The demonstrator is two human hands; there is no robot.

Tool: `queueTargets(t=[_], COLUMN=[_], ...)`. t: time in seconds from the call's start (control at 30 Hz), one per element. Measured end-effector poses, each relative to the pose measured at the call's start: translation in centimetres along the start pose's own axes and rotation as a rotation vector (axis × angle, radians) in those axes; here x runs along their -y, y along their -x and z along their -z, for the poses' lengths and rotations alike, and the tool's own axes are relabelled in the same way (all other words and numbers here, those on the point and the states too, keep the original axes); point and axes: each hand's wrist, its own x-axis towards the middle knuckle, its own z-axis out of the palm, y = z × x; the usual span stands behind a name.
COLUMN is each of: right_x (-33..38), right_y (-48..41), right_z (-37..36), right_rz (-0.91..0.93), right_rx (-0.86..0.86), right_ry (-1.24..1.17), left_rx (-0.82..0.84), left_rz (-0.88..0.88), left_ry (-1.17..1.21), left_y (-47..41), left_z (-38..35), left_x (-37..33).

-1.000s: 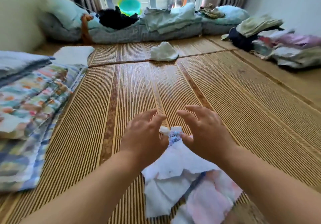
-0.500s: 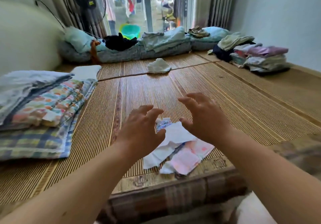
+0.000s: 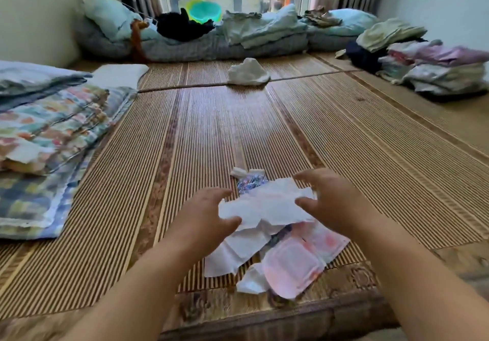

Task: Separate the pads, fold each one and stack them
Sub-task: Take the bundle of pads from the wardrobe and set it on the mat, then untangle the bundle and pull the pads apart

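Mat's [image 3: 185, 155] near edge: your left hand [image 3: 203, 219] and right hand [image 3: 336, 203] have closed in on the pads [image 3: 264, 208]; fingers spread, nothing pinched, separation pending.

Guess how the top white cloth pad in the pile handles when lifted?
The top white cloth pad already sags and creases over the pile, so probably floppy. Looks thin, likely light. It overlaps the pink pad, so lifting may drag neighbours.
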Motion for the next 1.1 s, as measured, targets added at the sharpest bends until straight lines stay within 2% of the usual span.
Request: queueTargets(t=[0.17, 0.3, 0.43, 0.87, 1.1], right_x=[-3.2, -2.5, -1.8, -1.9, -1.7], right_y=[-3.2, -4.6, -5.4, -3.0, -1.7], right_z=[-0.8, -2.4, -3.1, -1.2, -1.1], right_rz=[-0.202, -0.293, -0.367, -0.276, -0.275], right_rx=[0.132, 0.276, 0.311, 0.069, 0.001], right_ry=[-0.005, 0.096, 0.124, 0.003, -0.228], left_rx=[0.000, 0.046, 0.083, -0.043, -0.094], left_rz=[0.075, 0.133, 0.162, 0.166, 0.217], left_ry=[-0.039, -0.084, -0.078, 0.148, 0.118], left_y=[-3.0, -3.8, -3.9, -4.0, -4.2], left_z=[-0.6, -1.5, -2.3, -1.8, -2.8], left_x=[3.8, 4.5, 4.7, 5.0, 4.2])
